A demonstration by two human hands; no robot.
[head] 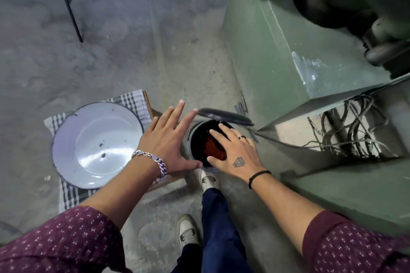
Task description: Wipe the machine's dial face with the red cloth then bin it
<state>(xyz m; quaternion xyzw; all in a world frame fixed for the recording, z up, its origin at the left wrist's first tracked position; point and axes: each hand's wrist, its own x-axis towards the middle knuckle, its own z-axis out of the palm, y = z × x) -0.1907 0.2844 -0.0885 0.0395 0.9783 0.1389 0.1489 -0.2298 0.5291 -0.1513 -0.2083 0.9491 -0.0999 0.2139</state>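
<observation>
The red cloth (213,148) lies inside the bin (203,167), below our right hand (235,153), and shows between that hand's thumb and fingers. The right hand is spread flat over the bin's mouth with its fingers extended; it grips nothing that we can see, and we cannot tell whether its palm touches the cloth or hovers above it. The bin lid (225,116) stands raised just beyond the fingertips of this hand. One shoe (209,180) sits at the bin's near edge, directly under the wrist; we judge that it presses a pedal, though no pedal is visible.

The left hand (168,146) is open and empty, fingers splayed, with its thumb close to the bin's rim. To the outer side of this hand a white enamel basin (95,144) rests on a checked towel (133,101).

The green machine (288,55) stands beyond and to the outer side of the right hand. Its dial face is not identifiable here.

We judge the binning step to be at its end: the cloth is in the bin. The next move calls for lifting both hands clear of the opening, then letting the lid close.
</observation>
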